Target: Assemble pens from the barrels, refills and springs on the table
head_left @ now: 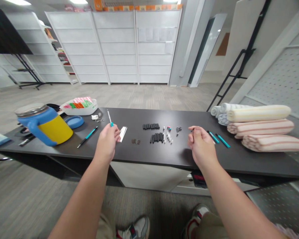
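Observation:
My left hand [108,141] is closed on a pen refill [109,116] that points up, with a small teal piece at the fingers. Beside that hand lie white refills [123,133]. A teal and black pen [87,136] rests to its left. My right hand [200,142] is closed, fingertips pinched on a small dark piece [192,130] too small to name. Teal pen barrels [223,140] lie just right of it. Between my hands are small springs [136,141], short black tubes [151,126], longer black tubes [156,137], clear white pieces [168,136] and small silver parts [179,130].
The dark table [144,154] spans the view. At the left stand a blue and yellow mug [52,127], a blue lid [74,122] and a white basket [91,109] of colourful packets. Rolled towels [261,127] are stacked at the right. White shelving [114,49] stands behind.

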Demonstrator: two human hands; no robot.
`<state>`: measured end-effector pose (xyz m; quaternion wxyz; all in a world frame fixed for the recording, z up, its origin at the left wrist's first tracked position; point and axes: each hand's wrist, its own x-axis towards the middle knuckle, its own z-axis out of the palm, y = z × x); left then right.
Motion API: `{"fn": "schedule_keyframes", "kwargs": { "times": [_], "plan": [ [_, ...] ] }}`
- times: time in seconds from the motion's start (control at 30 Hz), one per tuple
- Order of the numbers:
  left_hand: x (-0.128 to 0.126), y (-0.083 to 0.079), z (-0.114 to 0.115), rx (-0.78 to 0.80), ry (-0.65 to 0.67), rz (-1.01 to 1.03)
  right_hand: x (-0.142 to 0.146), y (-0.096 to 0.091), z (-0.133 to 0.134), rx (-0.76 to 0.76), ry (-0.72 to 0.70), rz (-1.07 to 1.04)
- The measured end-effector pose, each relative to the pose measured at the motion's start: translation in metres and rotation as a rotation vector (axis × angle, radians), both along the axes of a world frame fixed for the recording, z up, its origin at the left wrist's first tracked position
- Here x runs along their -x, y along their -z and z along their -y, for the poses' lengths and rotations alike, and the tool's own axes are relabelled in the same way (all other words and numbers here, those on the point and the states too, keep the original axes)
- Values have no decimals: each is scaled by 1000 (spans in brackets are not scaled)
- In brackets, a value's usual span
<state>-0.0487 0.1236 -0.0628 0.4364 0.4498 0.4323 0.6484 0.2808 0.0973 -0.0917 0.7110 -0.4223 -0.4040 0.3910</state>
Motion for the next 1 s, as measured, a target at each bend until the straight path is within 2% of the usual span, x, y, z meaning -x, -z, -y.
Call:
{"fn": "schedule_keyframes", "kwargs": {
  "times": [0.1, 0.17, 0.3, 0.5, 0.73, 1.0],
  "plan": [
    [9, 4, 2, 122, 52, -394, 6, 5, 1, -17, -52, 57],
    [13, 3, 3, 145, 45, -649, 8, 6, 1, -30, -76, 60],
    [19, 0, 3, 176, 69, -954, 8, 7, 1, -26, -67, 76],
    [17, 4, 0, 120, 166, -1044, 10, 2, 5, -12, -68, 94],
    [12, 10, -2, 7, 175, -1094, 11, 2, 6, -4, -70, 85],
    [10, 13, -2, 58, 180, -1227, 9, 5, 5, 0, -66, 98]
  ]
}}
